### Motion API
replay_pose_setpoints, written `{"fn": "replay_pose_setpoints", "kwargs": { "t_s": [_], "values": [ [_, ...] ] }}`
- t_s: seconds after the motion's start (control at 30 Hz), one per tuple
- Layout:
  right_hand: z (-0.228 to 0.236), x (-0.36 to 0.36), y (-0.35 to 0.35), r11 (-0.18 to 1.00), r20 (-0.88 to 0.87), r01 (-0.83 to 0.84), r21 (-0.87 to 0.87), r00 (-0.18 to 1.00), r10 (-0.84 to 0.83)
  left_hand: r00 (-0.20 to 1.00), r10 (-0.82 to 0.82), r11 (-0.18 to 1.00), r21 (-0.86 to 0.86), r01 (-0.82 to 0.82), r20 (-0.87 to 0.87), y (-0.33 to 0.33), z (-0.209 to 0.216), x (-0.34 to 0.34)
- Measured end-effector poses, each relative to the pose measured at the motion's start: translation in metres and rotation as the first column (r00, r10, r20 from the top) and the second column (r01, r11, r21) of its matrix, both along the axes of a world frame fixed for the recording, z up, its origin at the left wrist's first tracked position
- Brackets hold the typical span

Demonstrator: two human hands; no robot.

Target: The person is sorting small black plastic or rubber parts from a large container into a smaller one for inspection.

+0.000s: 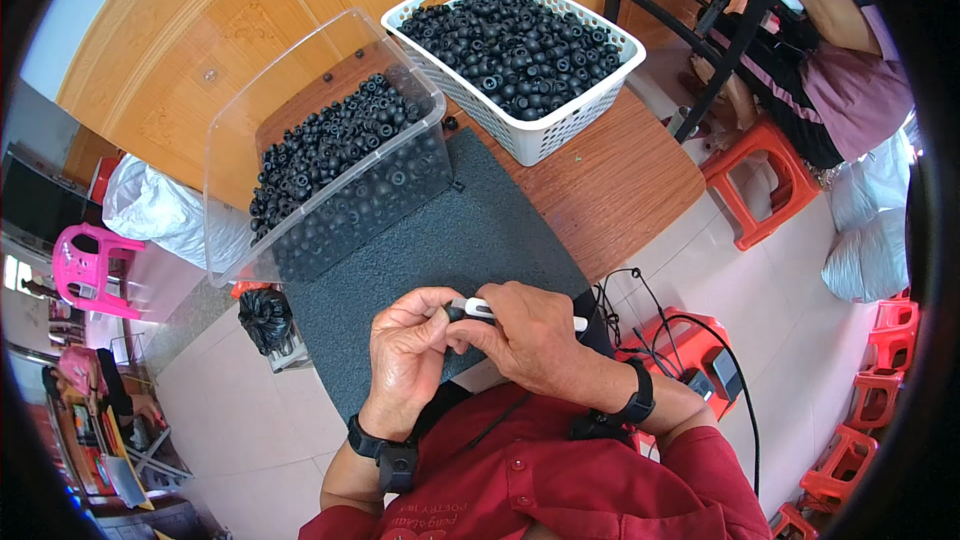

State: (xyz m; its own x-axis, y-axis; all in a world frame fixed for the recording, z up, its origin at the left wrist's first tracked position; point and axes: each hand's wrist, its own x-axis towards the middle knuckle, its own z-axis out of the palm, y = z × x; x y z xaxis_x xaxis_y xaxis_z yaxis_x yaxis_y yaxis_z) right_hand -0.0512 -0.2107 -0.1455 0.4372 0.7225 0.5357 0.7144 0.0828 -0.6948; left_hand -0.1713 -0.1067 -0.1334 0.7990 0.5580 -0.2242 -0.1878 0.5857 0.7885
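Close in front of my chest, my left hand [410, 345] pinches a small black round piece [455, 311] between thumb and fingertips. My right hand [535, 340] is closed round a white pen-shaped tool [481, 308]. The tool's front end meets the black piece, though its tip is hidden there; its back end sticks out beside my right palm. Both hands are over the near part of a dark textured mat [400, 265]. Beyond them stands a clear plastic bin [345, 202] holding many black hollow round pieces [350, 130].
A white perforated basket [545, 140] heaped with similar pieces stands on the brown wooden table [620, 180]. A black bag [265, 315] hangs left of the mat. To the right, a red stool [690, 350] carries cables and adapters. Another person [850, 90] sits at the far right.
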Motion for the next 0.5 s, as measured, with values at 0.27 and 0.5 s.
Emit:
{"fn": "replay_pose_setpoints", "kwargs": {
  "t_s": [0.27,0.5],
  "values": [
    [-0.0031,0.0002,-0.0012,0.999,0.075,0.035,0.018,0.997,-0.037,1.0,-0.009,1.0,-0.017,0.008,-0.009,-0.001,-0.0038,-0.0001],
    [-0.0053,0.0026,-0.003,1.0,0.125,0.013,0.001,0.992,-0.013,1.0,-0.026,0.999,-0.03,0.026,-0.013,-0.0018,-0.0005,0.0001]
  ]
}}
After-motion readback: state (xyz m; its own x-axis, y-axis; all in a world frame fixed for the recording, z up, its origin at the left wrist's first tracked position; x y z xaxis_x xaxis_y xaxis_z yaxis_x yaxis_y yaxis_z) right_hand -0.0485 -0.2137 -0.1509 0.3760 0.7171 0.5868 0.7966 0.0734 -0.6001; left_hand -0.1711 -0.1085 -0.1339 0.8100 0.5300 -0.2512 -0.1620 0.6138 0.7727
